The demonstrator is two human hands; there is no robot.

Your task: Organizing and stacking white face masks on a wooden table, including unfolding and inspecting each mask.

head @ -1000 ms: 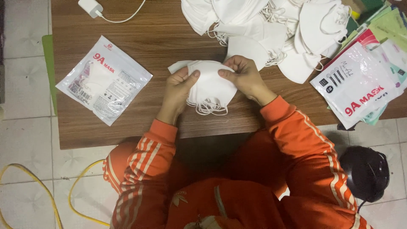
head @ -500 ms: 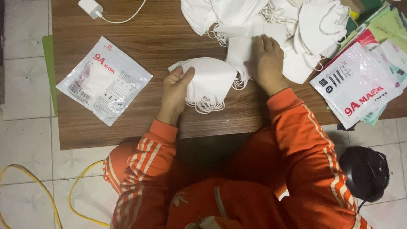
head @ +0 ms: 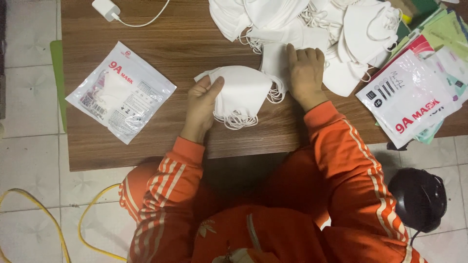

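A stack of folded white masks (head: 241, 95) is held near the middle of the wooden table (head: 165, 48), its ear loops hanging toward the table's near edge. The left hand (head: 202, 104) is closed on the stack's left end, thumb on top and fingers apparently tucked beneath, though these are hidden. The right hand (head: 306, 70) is laid flat, fingers together and extended, on a single white mask (head: 274, 63) just right of the stack, at the edge of the loose mask pile (head: 312, 24). A sealed mask packet (head: 121, 90) is seen left of the stack, well apart. Empty printed pouches (head: 412, 95) are stacked at the table's right edge.
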